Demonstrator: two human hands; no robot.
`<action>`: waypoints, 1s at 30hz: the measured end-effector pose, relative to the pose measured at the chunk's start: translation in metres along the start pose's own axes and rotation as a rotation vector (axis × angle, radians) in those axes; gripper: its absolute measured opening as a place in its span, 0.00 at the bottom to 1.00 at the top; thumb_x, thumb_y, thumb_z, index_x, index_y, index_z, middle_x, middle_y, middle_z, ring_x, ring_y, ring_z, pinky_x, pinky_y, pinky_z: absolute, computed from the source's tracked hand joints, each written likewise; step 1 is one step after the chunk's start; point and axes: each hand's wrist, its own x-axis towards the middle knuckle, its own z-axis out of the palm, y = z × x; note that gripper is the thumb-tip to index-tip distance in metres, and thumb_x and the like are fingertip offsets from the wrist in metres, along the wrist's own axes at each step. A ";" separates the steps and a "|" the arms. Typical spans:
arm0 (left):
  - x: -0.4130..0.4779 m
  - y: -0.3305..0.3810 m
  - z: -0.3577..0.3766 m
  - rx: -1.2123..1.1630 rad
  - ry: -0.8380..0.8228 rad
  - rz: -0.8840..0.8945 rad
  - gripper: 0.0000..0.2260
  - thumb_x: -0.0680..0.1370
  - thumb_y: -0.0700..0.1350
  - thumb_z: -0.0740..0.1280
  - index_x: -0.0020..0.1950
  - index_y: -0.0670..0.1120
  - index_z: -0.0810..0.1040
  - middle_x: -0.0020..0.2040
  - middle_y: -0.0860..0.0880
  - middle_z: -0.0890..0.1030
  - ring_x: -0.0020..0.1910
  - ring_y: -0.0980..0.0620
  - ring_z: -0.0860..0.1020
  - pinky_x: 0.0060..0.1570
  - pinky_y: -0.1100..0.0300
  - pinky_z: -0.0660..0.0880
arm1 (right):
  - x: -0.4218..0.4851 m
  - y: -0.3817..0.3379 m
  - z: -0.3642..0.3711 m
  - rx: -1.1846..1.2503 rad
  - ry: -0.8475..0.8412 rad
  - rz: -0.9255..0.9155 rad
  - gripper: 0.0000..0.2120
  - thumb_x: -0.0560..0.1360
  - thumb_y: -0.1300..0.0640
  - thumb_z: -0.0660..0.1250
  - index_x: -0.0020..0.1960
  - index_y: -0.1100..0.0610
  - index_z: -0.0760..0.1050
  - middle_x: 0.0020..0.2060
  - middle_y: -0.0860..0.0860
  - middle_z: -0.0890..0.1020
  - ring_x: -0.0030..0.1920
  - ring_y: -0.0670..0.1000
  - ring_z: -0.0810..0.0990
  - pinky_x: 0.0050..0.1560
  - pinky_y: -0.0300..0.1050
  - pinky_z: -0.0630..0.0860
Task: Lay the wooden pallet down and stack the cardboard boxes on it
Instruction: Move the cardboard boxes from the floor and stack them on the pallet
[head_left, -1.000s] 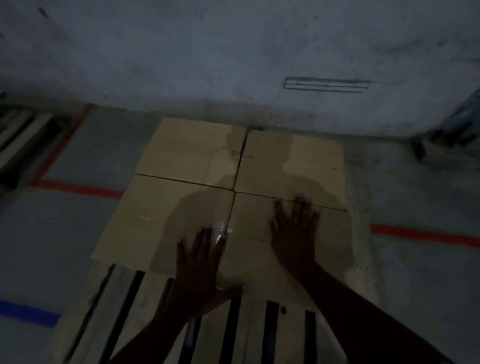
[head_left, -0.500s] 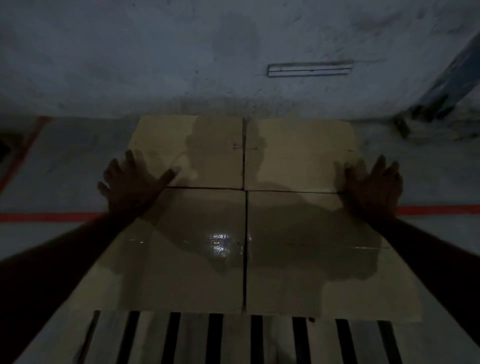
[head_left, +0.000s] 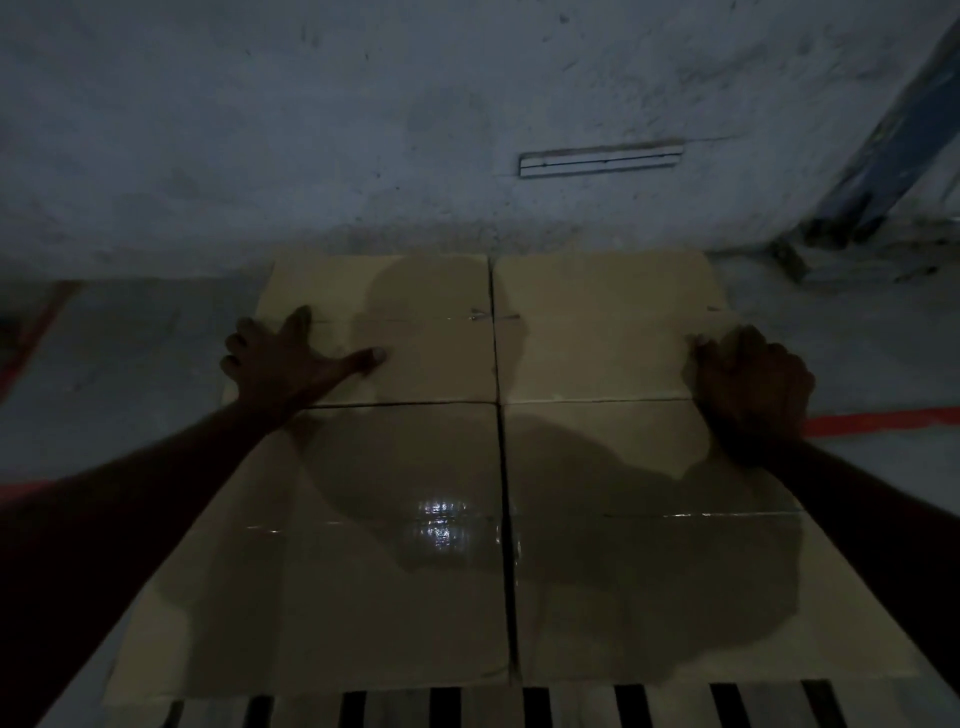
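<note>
Both our hands are out on the far row of boxes: our left hand (head_left: 291, 358) lies flat and spread on the outer edge of the far-left box (head_left: 395, 327), thumb stretched across its top and the other fingers curling over the side, gripping nothing. Our right hand (head_left: 753, 379) is cupped over the outer edge of the far-right box (head_left: 597, 322), fingers bent down over the side (whether it presses or merely rests there we cannot tell).

As for progress, the wooden pallet (head_left: 571, 706) is already down flat on the floor; its slats show as pale and dark stripes along the bottom of the view. Four cardboard boxes sit on it in a tight two-by-two block, the near-left box (head_left: 337, 571) and near-right box (head_left: 675, 597) butted against the far pair with only thin seams between. We judge this moment to be squaring up the layer from both sides. Whether more boxes remain to go on top we cannot say, since none wait in view.
</note>
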 end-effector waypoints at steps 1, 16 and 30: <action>-0.001 -0.001 0.002 0.005 -0.035 0.012 0.60 0.52 0.89 0.56 0.78 0.58 0.62 0.75 0.33 0.59 0.72 0.28 0.61 0.70 0.32 0.59 | -0.002 -0.001 0.003 -0.018 0.036 0.013 0.34 0.76 0.35 0.50 0.57 0.65 0.74 0.48 0.69 0.79 0.51 0.69 0.78 0.56 0.60 0.73; -0.046 -0.019 0.008 0.024 0.009 -0.051 0.56 0.61 0.86 0.47 0.80 0.53 0.56 0.78 0.32 0.57 0.75 0.30 0.61 0.70 0.30 0.57 | -0.016 0.005 -0.020 0.058 -0.187 -0.121 0.34 0.81 0.42 0.60 0.74 0.68 0.63 0.63 0.71 0.72 0.59 0.72 0.73 0.60 0.63 0.71; -0.050 -0.024 0.020 0.077 0.185 -0.072 0.47 0.68 0.82 0.52 0.74 0.48 0.64 0.65 0.32 0.68 0.62 0.30 0.70 0.60 0.31 0.66 | -0.010 0.029 0.000 -0.166 0.050 -0.701 0.22 0.82 0.49 0.50 0.73 0.57 0.63 0.59 0.78 0.72 0.49 0.75 0.75 0.45 0.65 0.71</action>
